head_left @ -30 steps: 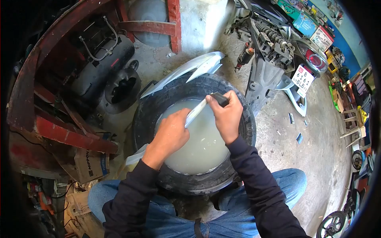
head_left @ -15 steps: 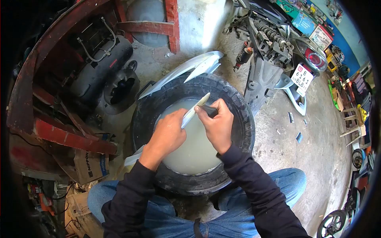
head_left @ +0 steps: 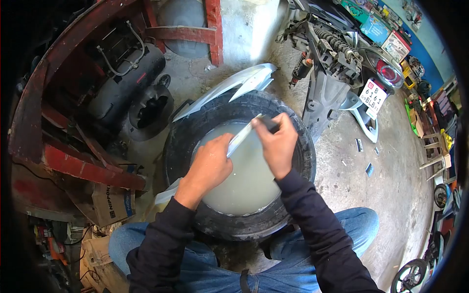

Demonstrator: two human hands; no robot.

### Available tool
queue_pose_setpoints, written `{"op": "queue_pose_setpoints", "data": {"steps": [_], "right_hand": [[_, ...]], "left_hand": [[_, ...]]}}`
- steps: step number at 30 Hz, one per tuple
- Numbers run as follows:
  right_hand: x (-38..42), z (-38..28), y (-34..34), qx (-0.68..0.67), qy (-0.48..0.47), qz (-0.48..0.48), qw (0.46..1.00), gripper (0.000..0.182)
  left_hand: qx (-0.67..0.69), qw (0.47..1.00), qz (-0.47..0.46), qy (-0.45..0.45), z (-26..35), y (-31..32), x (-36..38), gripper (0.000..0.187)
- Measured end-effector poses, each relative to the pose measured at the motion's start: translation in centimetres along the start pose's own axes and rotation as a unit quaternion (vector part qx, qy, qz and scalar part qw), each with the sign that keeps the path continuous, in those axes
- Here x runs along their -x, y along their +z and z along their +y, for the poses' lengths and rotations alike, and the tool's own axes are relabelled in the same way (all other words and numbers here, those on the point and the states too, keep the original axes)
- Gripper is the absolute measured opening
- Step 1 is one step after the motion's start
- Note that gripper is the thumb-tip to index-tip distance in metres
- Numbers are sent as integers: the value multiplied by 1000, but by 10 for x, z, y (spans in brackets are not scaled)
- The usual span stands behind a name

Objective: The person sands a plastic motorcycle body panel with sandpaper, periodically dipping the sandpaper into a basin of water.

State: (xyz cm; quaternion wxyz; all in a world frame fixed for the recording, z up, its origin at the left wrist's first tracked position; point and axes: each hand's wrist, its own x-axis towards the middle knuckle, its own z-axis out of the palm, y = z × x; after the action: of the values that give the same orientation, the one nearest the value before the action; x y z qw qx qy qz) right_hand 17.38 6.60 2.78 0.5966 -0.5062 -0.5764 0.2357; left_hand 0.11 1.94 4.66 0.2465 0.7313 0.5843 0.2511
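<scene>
Over the black tub (head_left: pixel 303 151) of cloudy water (head_left: pixel 239 190), my left hand (head_left: pixel 207 163) is wrapped round a narrow white plastic part (head_left: pixel 239 140), which slants up to the right. My right hand (head_left: pixel 279 146) pinches a dark grey piece, perhaps sandpaper (head_left: pixel 268 123), against the upper end of that part. Another white curved panel (head_left: pixel 224 87) rests across the tub's far rim. A further pale piece (head_left: pixel 167 194) leans by the tub's left side, partly hidden by my left forearm.
A black compressor tank (head_left: pixel 128 80) stands inside a red frame (head_left: pixel 93 168) at the left. Motorcycle parts with a spring (head_left: pixel 337 41) and a licence plate (head_left: pixel 373 96) are at the upper right. A cardboard box (head_left: pixel 112 202) sits at the lower left.
My right hand has moved slightly up and right with the dark piece, towards the tip of the white part. My left hand has stayed nearly in place.
</scene>
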Motion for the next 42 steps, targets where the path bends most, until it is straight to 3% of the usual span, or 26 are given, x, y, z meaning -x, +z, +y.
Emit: {"op": "queue_pose_setpoints", "data": {"steps": [2,4,6,8,10,12,13,14,17,19,20,22,23,25,27,28,30,32,33,35,36,37,38,40,42], "right_hand": [[3,2,1,-35,34,-11,999,37],[14,7,2,13,-79,-38,996,37],[-5,25,5,22,-67,-13,997,35],[-17,38,2,-53,141,25,988,31],[-8,63,5,-88,185,8,979,26],[7,88,7,-129,334,-94,929,17],[15,113,9,-114,376,-134,910,9],[23,130,8,-61,413,-201,886,12],[50,201,18,6,429,-230,873,20],[59,264,19,142,386,-228,882,25],[61,273,15,142,386,-227,883,25],[63,284,11,299,310,-171,886,30],[64,290,12,191,363,-147,900,30],[24,179,1,-8,499,-183,847,28],[-4,140,-5,-164,417,-249,858,25],[-15,115,-4,-157,360,-269,879,22],[-32,69,-5,-114,320,-294,893,19],[-44,60,-3,3,192,-402,895,17],[-43,62,1,61,163,-380,909,18],[-37,82,5,116,153,-332,924,20],[-31,91,6,170,147,-285,932,21],[-23,97,5,158,216,-260,928,29],[-14,112,8,157,218,-262,927,29],[5,171,13,173,288,-206,919,33],[24,193,8,206,321,-238,893,35]], "left_hand": [[-3,1000,2,-2,-2,0,2,48],[4,1000,-3,-6,0,-2,1,46],[-8,1000,-1,-8,-5,3,-4,45],[-19,1000,-2,-18,-16,9,-6,45],[-67,997,-6,-40,-26,14,-10,46],[-84,995,-12,-44,-36,23,-12,45],[-101,994,-18,-47,-41,27,-11,45],[-102,993,-21,-50,-42,30,-10,45],[-90,995,-25,-48,-45,40,-12,47],[-72,996,-29,-48,-51,47,-15,51],[-71,996,-29,-47,-54,53,-17,51],[-46,997,-23,-51,-60,60,-19,49],[-46,997,-23,-51,-64,64,-21,49],[-42,997,-42,-59,-67,65,-24,49],[-44,994,-64,-74,-65,63,-26,50],[-49,991,-87,-85,-63,63,-26,50],[-43,991,-92,-88,-67,67,-29,51],[-34,991,-96,-89,-72,74,-30,52],[-31,995,-66,-74,-73,77,-28,49],[-30,997,-34,-59,-73,74,-29,46],[-15,995,-74,-68,-74,71,-33,49],[0,990,-114,-78,-76,71,-34,53],[-1,990,-116,-81,-81,75,-34,53],[-21,999,-45,-10,-95,92,-36,54],[-8,998,-64,-10,-97,93,-43,56]]}}
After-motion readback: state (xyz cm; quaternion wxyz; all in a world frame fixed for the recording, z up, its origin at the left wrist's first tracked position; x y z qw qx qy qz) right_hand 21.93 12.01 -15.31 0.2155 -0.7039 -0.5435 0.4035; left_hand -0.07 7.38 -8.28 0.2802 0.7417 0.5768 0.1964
